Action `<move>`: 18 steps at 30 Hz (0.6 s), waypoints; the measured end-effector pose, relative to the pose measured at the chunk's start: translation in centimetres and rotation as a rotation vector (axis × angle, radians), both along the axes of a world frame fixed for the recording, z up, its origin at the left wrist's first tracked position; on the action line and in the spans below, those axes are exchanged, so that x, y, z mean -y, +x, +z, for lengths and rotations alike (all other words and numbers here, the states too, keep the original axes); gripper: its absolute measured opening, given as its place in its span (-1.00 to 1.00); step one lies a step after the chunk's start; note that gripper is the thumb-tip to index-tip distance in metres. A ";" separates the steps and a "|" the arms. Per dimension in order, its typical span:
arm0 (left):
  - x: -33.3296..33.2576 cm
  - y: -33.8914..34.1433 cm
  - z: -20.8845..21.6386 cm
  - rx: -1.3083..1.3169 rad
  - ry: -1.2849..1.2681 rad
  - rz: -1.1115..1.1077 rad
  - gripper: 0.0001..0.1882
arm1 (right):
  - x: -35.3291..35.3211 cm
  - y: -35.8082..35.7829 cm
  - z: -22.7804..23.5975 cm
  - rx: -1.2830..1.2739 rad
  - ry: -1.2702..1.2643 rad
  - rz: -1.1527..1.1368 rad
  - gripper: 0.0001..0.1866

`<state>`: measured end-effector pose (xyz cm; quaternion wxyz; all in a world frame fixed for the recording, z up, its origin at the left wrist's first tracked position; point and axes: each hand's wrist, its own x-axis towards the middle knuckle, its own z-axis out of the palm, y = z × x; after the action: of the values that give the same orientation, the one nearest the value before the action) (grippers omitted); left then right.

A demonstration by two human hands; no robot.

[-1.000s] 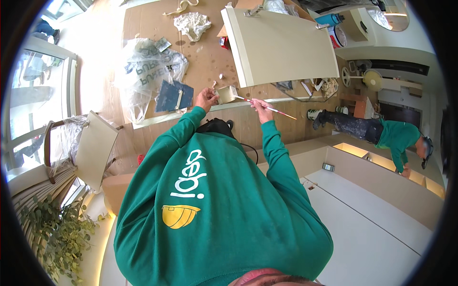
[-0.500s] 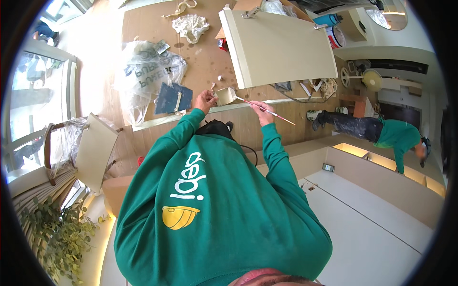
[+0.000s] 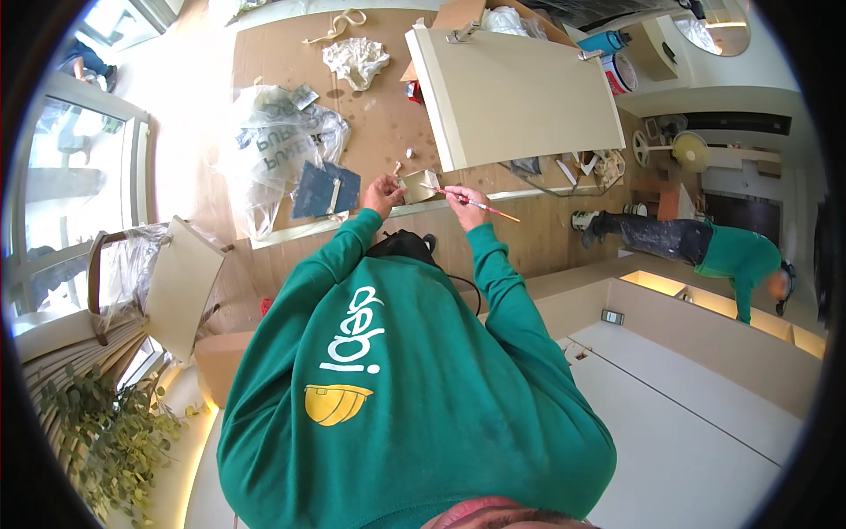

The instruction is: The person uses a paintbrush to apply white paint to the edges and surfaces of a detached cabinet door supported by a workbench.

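My right hand (image 3: 468, 204) grips a thin paintbrush (image 3: 495, 211) with a red and white handle. The brush's tip rests on or just above a small beige square piece (image 3: 417, 188); which of the two I cannot tell. At the left edge of that piece, my left hand (image 3: 383, 192) pinches it with closed fingers. Just left of this hand lies a dark blue-grey flat sheet (image 3: 308, 189) with a light strip-like tool (image 3: 336, 194) on it. A small white cap-like thing (image 3: 411, 153) sits beyond the beige piece.
Brown cardboard (image 3: 388, 106) covers the floor ahead, with a crumpled plastic bag (image 3: 278, 145) and a white rag (image 3: 356, 62) on it. A cream cabinet door (image 3: 520, 97) stands at right. Farther right, a person in green (image 3: 740, 251) bends over a lit recess.
My right hand has moved left and closer to the beige piece, bringing the brush tip over its surface. My left hand stays at the piece's edge. The whole view has shifted slightly.
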<state>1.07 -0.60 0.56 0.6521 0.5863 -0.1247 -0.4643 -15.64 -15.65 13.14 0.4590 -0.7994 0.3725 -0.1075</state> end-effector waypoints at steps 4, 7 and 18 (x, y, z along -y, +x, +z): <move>-0.7 -0.1 -1.7 0.147 -0.009 0.042 -0.82 | 0.9 -0.5 -1.0 0.120 0.182 0.052 -0.76; -0.9 -0.1 -1.9 0.203 0.034 0.040 -0.77 | 2.5 -2.9 -3.4 0.148 0.093 0.054 -0.77; -0.4 -0.9 -0.3 0.030 -0.080 0.132 -0.75 | 7.0 -6.0 -2.7 0.277 0.233 0.021 -0.78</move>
<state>0.19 -0.22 0.22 0.7021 0.5737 -0.1141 -0.4061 -21.67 -22.60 10.48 0.5966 -0.7222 0.3071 -0.1680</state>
